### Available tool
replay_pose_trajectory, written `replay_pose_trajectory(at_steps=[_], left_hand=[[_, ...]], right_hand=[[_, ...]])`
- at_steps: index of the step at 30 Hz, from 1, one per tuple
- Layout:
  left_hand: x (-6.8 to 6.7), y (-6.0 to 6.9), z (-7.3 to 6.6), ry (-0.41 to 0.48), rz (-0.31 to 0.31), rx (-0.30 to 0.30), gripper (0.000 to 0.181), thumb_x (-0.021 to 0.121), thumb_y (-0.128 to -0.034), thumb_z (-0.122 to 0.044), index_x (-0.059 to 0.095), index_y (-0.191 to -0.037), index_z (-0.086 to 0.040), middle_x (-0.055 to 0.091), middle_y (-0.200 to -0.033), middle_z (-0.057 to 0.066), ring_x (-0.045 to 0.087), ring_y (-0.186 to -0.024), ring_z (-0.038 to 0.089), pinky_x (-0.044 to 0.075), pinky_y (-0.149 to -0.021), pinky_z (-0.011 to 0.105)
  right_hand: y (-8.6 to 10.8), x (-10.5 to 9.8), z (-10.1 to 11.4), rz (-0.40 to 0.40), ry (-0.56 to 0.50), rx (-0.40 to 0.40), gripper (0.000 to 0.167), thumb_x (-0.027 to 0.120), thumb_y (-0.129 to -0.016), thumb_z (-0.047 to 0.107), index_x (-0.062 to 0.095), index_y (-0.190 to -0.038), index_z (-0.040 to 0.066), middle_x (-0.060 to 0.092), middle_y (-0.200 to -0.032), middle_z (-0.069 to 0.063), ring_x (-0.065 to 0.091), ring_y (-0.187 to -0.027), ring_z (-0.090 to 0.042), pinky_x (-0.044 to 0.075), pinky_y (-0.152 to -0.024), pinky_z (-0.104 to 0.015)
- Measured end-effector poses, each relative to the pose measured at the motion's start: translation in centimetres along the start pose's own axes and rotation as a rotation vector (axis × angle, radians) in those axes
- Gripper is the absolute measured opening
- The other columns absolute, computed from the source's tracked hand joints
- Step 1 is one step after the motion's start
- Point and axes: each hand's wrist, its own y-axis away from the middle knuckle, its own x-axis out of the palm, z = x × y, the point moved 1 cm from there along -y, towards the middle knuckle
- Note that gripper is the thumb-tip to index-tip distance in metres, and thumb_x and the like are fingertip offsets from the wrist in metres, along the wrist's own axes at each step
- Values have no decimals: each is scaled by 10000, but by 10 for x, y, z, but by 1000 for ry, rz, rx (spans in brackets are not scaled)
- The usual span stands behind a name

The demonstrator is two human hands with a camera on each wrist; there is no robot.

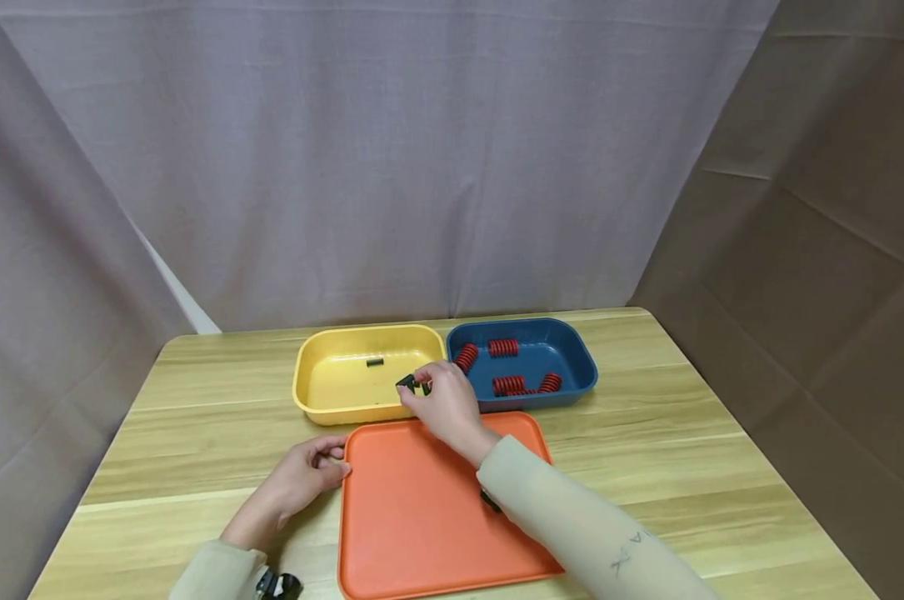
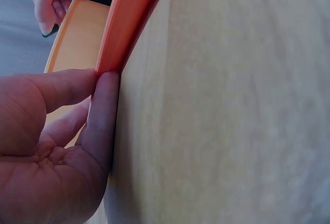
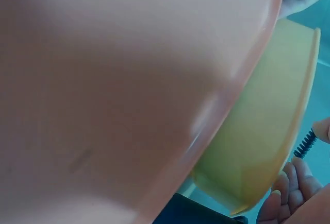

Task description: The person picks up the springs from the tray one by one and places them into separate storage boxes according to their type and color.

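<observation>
My left hand (image 1: 305, 479) is at the left side of a flat orange tray (image 1: 422, 517). In the left wrist view its thumb and a finger (image 2: 105, 110) pinch the tray's edge close to the tabletop. Above the front right part of a yellow bin (image 1: 332, 417), my right hand (image 1: 447, 404) pinches a small dark coil spring (image 3: 306, 144) between thumb and fingertips. The head view shows another dark bit (image 1: 426, 387) by those fingers, too small to make out. One dark spring (image 1: 375, 362) lies inside the yellow bin.
A blue bin (image 1: 579, 392) adjoins the yellow one on the right and holds several red springs (image 1: 503, 347). Both bins stand behind the orange tray on a wooden table (image 1: 219, 400). Grey curtains (image 1: 347, 167) hang behind and at the sides. The right forearm crosses above the tray.
</observation>
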Motion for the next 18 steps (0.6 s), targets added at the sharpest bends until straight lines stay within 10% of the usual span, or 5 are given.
replay_pose_trajectory(at_steps=[18], left_hand=[[1, -1, 2, -14, -21, -11, 451, 682, -851, 10, 558, -1283, 45, 572, -1059, 155, 560, -818, 192, 503, -637, 230]], right_hand=[[-21, 18, 6, -37, 111, -23, 349, 706, -852, 425, 714, -1000, 109, 636, -949, -17, 566, -898, -175, 496, -807, -347]])
